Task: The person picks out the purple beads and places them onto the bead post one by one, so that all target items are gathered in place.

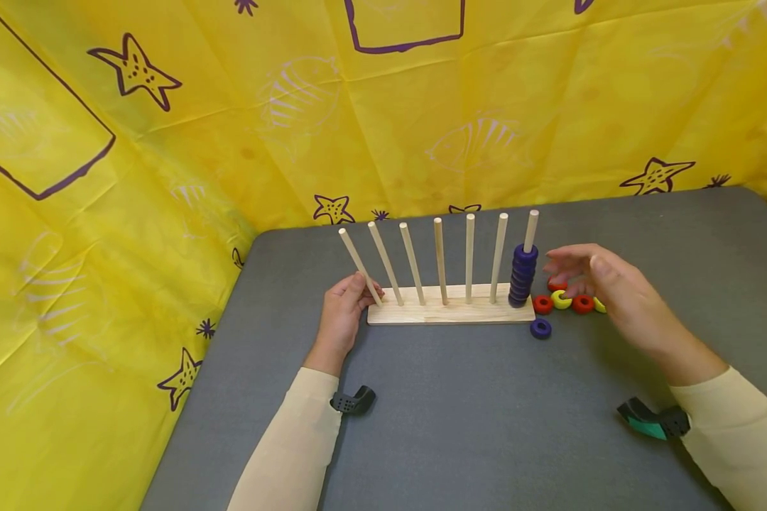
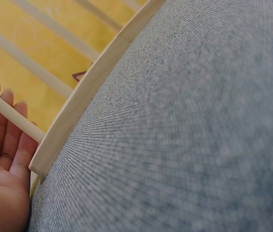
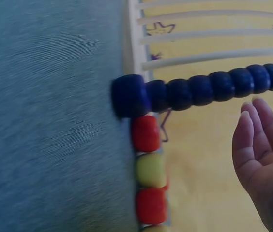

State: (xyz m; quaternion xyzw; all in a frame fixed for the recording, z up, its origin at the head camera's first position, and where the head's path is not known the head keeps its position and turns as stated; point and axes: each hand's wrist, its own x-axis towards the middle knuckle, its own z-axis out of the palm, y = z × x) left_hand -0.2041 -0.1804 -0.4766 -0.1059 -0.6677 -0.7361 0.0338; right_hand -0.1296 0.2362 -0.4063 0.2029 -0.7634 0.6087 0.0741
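A wooden peg rack (image 1: 396, 314) with several upright pegs stands on the table. My left hand (image 1: 344, 312) is at its left end, fingers loosely extended behind the end peg (image 2: 13, 112) in the left wrist view; the thumb is hidden there. Dark blue rings (image 1: 523, 277) are stacked on the rightmost peg, whose bare tip shows above them. To the right of this stack, my right hand (image 1: 623, 301) hovers with relaxed fingers and holds nothing. In the right wrist view its fingertips (image 3: 245, 118) are beside the upper part of the stack.
One loose blue ring (image 1: 540, 328) lies by the rack's front right corner. Red rings (image 1: 542, 305) and yellow rings (image 1: 561, 299) lie to the right, partly under my right hand. A yellow patterned cloth (image 1: 383, 128) hangs behind the grey table (image 1: 460, 419).
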